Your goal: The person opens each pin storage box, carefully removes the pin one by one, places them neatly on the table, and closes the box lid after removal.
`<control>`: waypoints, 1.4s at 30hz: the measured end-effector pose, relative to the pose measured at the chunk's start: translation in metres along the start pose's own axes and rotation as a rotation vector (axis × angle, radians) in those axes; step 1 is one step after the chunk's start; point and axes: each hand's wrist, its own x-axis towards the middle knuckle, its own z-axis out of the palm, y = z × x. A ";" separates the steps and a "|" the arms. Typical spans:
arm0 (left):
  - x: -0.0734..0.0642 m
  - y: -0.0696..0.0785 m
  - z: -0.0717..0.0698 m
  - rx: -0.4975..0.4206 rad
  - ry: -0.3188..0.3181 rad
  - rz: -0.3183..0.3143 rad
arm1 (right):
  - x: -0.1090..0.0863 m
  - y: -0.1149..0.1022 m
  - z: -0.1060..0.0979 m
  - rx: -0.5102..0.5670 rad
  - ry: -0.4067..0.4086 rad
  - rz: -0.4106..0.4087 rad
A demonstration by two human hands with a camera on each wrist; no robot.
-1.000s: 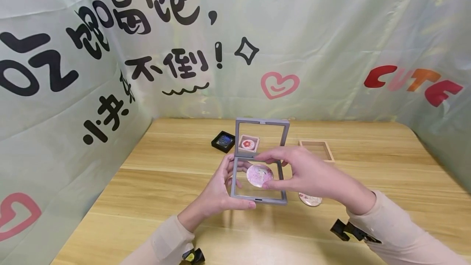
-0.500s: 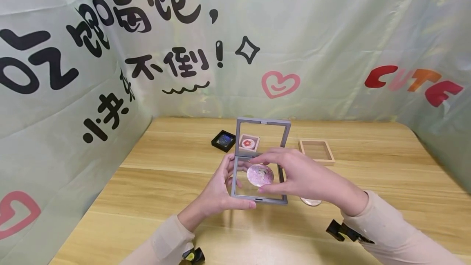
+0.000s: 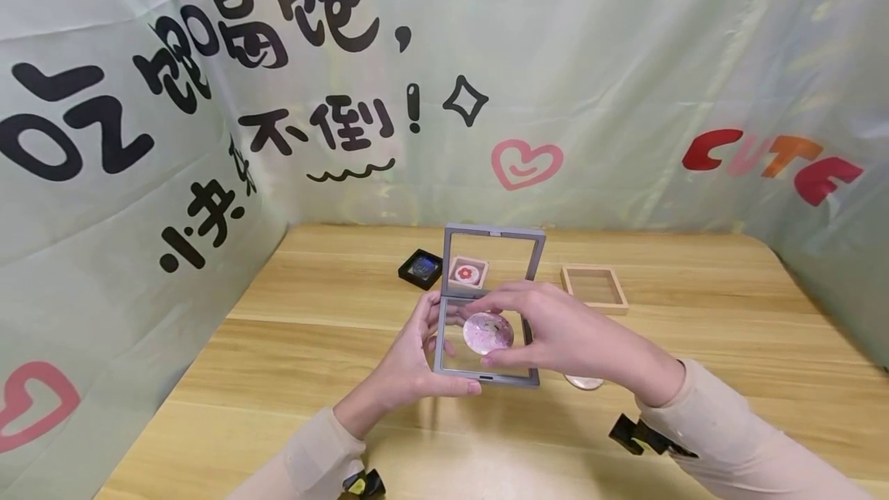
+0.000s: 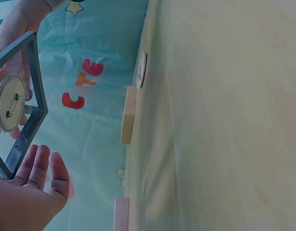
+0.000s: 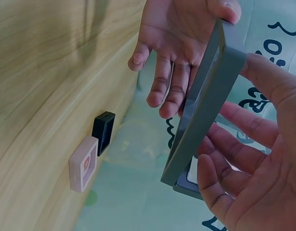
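My left hand (image 3: 410, 361) grips a grey hinged display frame (image 3: 500, 380) with clear film panels, its lid standing up at the back. Over the lower panel, a round pink badge (image 3: 488, 332) is pinched at its edges between the thumb and forefinger of my right hand (image 3: 579, 330). The left wrist view shows the badge's metal back (image 4: 9, 102), with a pin across it, through the clear film. In the right wrist view the frame (image 5: 210, 110) stands between both hands and hides most of the badge.
Behind the frame lie a black box (image 3: 420, 268) and a pink box (image 3: 468, 282) holding a red-flower badge. A tan box (image 3: 620, 293) lies at the right. Another round badge (image 3: 585, 383) is partly covered by my right hand. Printed cloth (image 3: 597, 60) walls the table in.
My right hand has shifted slightly left over the frame, its thumb moving toward the badge's lower left edge. The glare on the badge has changed. My left hand keeps its hold.
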 end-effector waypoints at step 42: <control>-0.005 -0.002 -0.008 0.001 0.014 0.000 | 0.003 0.002 0.003 0.048 0.049 -0.047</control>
